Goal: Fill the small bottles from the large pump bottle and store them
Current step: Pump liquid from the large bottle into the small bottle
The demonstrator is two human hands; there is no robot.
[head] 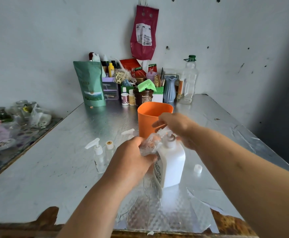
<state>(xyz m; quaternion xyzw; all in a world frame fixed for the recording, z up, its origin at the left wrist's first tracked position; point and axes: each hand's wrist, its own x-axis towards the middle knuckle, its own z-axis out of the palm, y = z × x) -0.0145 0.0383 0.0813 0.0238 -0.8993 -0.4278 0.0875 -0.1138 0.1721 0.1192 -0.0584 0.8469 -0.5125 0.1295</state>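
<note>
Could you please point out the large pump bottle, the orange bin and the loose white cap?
large pump bottle [173,166]: head view, white body below the pump
orange bin [146,121]: head view, outer wall, left side
loose white cap [198,168]: head view, its middle

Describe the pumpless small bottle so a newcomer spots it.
Find the orange bin mid-table. Left of it, nearer the camera, two small clear bottles stand beside the left hand. The pumpless bottle has a stub top with a yellowish ring; its left neighbour carries a white pump.
</note>
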